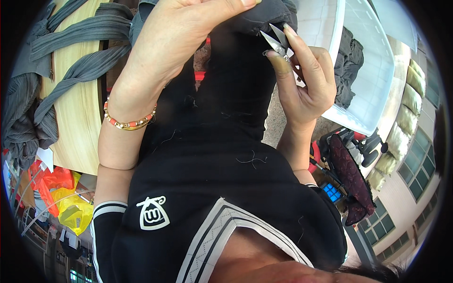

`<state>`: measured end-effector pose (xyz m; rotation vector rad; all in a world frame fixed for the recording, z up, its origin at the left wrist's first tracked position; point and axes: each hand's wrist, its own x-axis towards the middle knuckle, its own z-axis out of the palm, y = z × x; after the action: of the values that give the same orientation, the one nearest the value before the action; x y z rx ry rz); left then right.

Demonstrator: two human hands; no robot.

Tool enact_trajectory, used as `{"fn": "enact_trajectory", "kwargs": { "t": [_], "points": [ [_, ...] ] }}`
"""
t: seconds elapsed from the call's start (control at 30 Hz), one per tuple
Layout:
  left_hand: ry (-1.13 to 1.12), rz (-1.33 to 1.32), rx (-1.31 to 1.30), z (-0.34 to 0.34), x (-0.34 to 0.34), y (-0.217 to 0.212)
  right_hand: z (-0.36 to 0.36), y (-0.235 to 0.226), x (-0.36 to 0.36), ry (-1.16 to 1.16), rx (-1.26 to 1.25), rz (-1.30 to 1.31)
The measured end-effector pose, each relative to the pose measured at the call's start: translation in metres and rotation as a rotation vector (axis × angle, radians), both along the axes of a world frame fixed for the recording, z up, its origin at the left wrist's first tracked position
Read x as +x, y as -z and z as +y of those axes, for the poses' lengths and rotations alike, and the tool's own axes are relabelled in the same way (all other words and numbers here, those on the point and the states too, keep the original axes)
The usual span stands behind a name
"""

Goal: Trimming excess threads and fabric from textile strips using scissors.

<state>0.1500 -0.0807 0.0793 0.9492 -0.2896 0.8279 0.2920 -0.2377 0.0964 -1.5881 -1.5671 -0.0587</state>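
Note:
Near the top edge, my left hand (pixel 181 33) is closed on a dark grey garment (pixel 252 21), its thumb lying along the cloth. The other fingers of that hand are cut off by the picture's edge or hidden. Just right of it, my right hand (pixel 304 75) grips a small pair of thread snips (pixel 275 43) between thumb and fingers. Their pointed silver blades stand apart, with the tips at the garment's edge. Loose threads (pixel 252 160) cling to my black clothes below.
Grey ribbed garments (pixel 80 37) drape over a pale wooden tabletop (pixel 75 127) on the left. Red (pixel 47 181) and yellow (pixel 73 207) plastic bags hang below it. At right stands a white plastic bin (pixel 377 89) holding dark grey cloth (pixel 348 68), with a dark red patterned seat (pixel 349 174) nearby.

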Motion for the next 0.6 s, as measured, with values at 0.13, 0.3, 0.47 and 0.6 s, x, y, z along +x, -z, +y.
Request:
{"fn": "enact_trajectory", "kwargs": {
  "t": [0.13,0.3,0.47,0.6],
  "points": [
    [-0.052,0.399,-0.138,-0.001,-0.003,-0.003,0.002,-0.001,-0.002,0.035,0.016,-0.052],
    [-0.088,0.781,-0.243,-0.008,-0.009,-0.025,0.000,0.001,0.000,0.060,0.014,-0.055],
    [-0.042,0.068,0.027,-0.001,0.002,0.009,0.004,0.002,0.000,0.043,0.026,-0.060],
    [-0.039,0.075,0.031,-0.001,0.003,0.010,0.005,0.005,0.000,0.039,0.035,-0.032]
  ]
}}
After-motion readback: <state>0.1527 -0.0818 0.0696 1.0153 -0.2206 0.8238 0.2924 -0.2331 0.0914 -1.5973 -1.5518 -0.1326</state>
